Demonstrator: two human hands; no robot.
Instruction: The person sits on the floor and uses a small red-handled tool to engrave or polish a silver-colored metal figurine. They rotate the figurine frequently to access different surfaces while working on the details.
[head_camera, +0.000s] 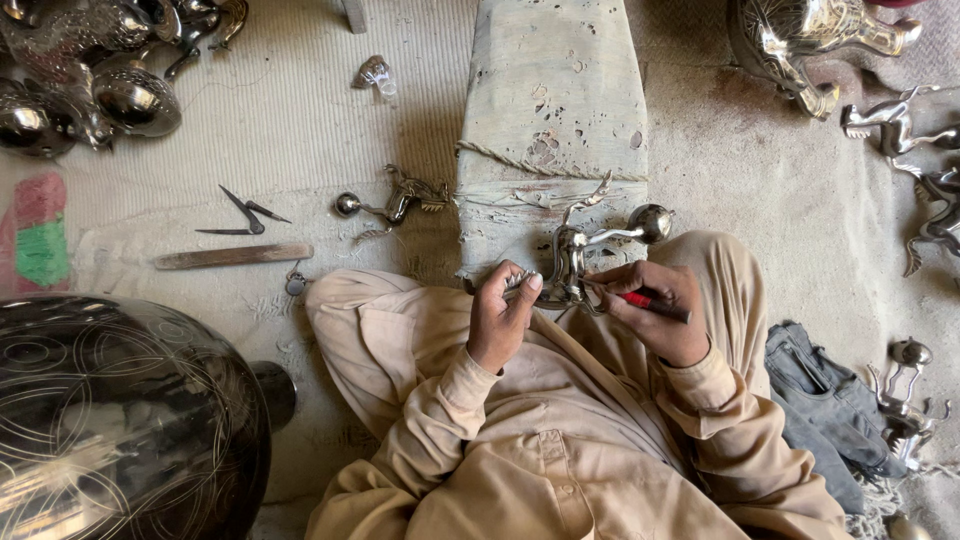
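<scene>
Left hand (503, 318) steadies metal figurine (580, 255); right hand (660, 310) holds tool (650, 301).

Open floor (300, 130) is left between the wooden block (553, 110) and the pile of polished vessels (90, 80) at the upper left. Passage to the left is narrowed by the dividers (243, 213), a flat wooden stick (232, 256) and a metal figurine (395, 200). The lower left is blocked by a large engraved bowl (120, 420). To the right, bare floor is bounded by horse figurines (915, 150) and folded cloth (820, 400).

A dusty woven floor mat (290, 120) lies beside a worn, pitted wooden block (555, 90) in daylight.
</scene>
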